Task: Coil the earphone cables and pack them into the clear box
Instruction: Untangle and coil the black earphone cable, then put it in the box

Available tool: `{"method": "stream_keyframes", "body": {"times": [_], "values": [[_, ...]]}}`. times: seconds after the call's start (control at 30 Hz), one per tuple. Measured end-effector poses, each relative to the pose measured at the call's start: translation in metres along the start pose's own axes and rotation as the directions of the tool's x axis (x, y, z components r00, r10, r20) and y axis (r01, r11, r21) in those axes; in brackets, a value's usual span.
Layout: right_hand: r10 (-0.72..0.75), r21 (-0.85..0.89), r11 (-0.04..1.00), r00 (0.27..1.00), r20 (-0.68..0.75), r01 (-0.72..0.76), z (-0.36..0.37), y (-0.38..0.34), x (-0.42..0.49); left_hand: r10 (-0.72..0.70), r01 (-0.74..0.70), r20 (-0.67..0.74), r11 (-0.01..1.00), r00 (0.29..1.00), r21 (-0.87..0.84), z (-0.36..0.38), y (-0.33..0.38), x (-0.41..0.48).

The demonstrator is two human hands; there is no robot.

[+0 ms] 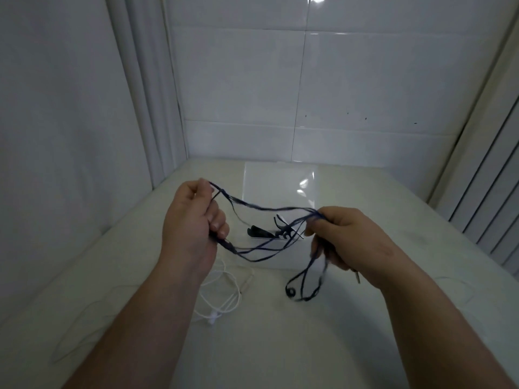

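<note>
A dark blue earphone cable (264,208) is stretched in several loose strands between both hands above the table. My left hand (191,220) grips one end of the loops, my right hand (348,237) pinches the other. An earbud (291,292) and a loop of the blue cable dangle below my right hand, blurred. A white earphone cable (224,293) lies tangled on the table under my left wrist. The clear box (280,192) stands behind the hands, with dark earphone parts (259,232) at its near side.
The white table (280,346) sits in a corner, with a tiled wall (309,94) behind, a plain wall at left and a ribbed panel (488,206) at right.
</note>
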State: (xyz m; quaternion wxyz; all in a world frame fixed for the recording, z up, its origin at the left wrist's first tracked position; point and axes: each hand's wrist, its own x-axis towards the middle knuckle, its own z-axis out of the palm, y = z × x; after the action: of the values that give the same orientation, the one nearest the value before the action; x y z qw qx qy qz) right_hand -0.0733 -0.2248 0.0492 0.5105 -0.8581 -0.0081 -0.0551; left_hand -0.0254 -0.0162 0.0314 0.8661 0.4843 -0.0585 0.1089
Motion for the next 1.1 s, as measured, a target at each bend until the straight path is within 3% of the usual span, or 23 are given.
{"method": "stream_keyframes", "body": {"times": [0.07,0.17,0.27,0.37,0.5,0.7,0.83,0.9,1.1], "values": [[0.006,0.054,0.999,0.997,0.071,-0.010,0.004,-0.001,-0.001,-0.007,0.007,0.013,1.000,1.000,0.011,0.000,0.000,0.000],[0.004,0.126,0.992,0.998,0.069,-0.012,0.012,0.000,0.000,-0.007,0.006,0.039,1.000,0.999,0.031,0.000,-0.001,0.000],[0.007,-0.021,1.000,0.996,0.087,-0.005,0.016,0.000,-0.001,-0.001,-0.002,0.053,0.999,0.999,0.049,0.001,-0.003,0.001],[0.020,0.035,0.999,0.993,0.118,-0.024,0.020,0.000,0.000,-0.008,0.004,0.059,0.998,0.998,0.066,0.001,-0.005,0.001],[-0.083,-0.208,0.976,0.995,-0.063,0.069,0.016,0.006,0.007,-0.025,0.023,0.026,0.997,0.999,0.068,-0.001,-0.002,0.001],[-0.131,-0.231,0.969,0.976,-0.173,0.089,-0.004,0.011,0.011,-0.078,0.081,-0.026,0.981,0.997,0.174,-0.012,-0.006,0.010],[-0.158,-0.276,0.957,0.957,-0.242,0.088,-0.009,0.013,0.012,-0.016,0.019,-0.015,0.977,1.000,0.212,-0.011,-0.009,0.012],[-0.155,-0.305,0.950,0.946,-0.285,0.063,-0.012,0.014,0.013,0.011,0.005,-0.080,0.981,0.997,0.193,-0.012,-0.009,0.016],[-0.053,-0.361,0.932,0.965,-0.258,-0.045,-0.016,0.019,0.015,0.220,-0.125,-0.224,0.919,0.949,0.375,-0.018,-0.009,0.019]]}}
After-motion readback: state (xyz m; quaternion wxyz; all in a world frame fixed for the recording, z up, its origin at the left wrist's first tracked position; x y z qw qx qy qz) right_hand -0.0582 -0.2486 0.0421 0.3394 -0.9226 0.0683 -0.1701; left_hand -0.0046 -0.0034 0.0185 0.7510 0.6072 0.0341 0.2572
